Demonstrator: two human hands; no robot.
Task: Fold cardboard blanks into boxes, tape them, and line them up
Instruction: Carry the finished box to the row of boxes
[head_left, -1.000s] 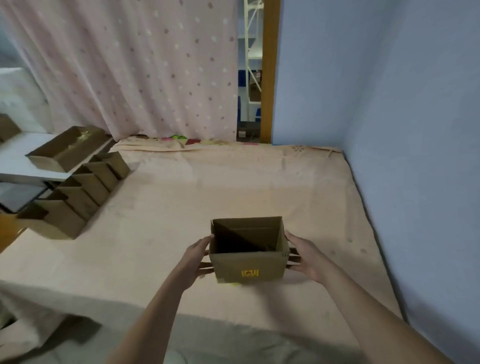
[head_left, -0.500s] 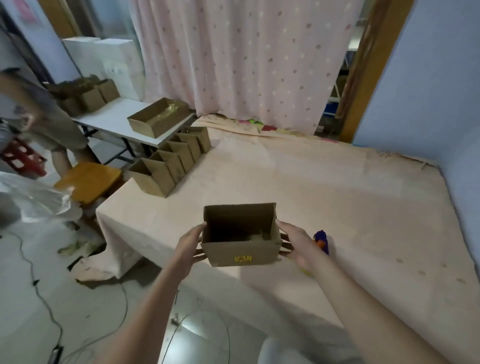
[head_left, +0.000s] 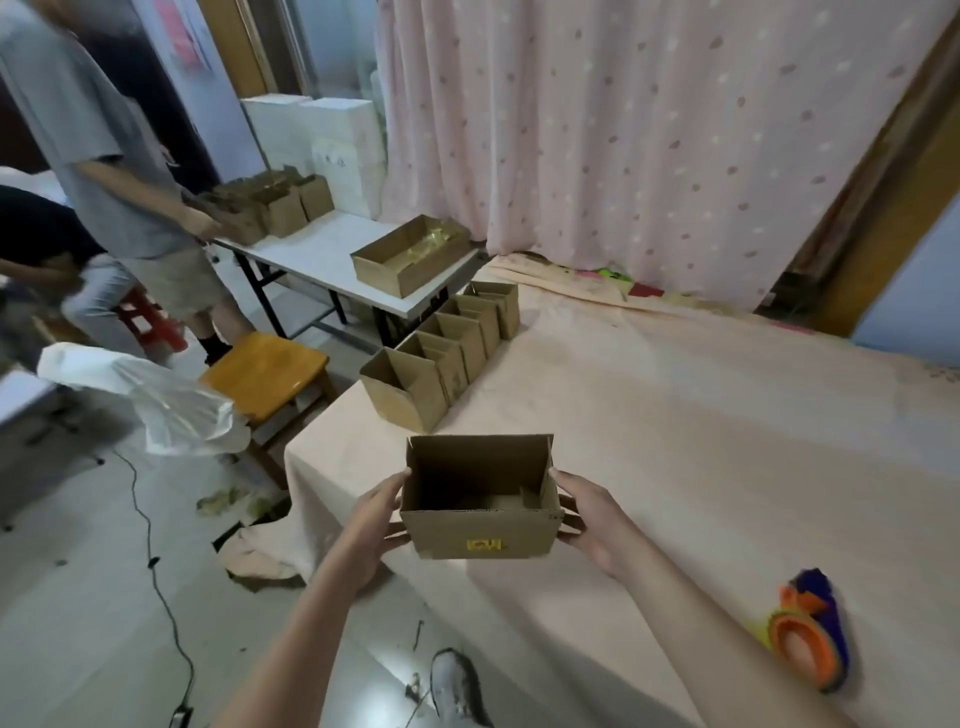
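Note:
An open-topped cardboard box (head_left: 480, 535) with a small yellow label on its near side hangs above the front left corner of the cloth-covered table (head_left: 727, 441). My left hand (head_left: 371, 525) holds its left side and my right hand (head_left: 589, 512) holds its right side, with fingers wrapped under and behind it. A row of several finished open boxes (head_left: 441, 358) stands along the table's left edge, just beyond the held box. An orange and purple tape dispenser (head_left: 808, 631) lies on the table to my lower right.
A white side table (head_left: 322, 260) to the left carries a shallow cardboard tray (head_left: 410, 254) and more boxes (head_left: 275, 205). A person (head_left: 119, 171) stands there. An orange stool (head_left: 262, 374), a white plastic bag (head_left: 156, 395) and a floor cable (head_left: 156, 561) lie to the left. A pink curtain hangs behind.
My view has swung left and the held box has travelled left towards the table's front corner, closer to the row of boxes. The tape dispenser has come into view at my right.

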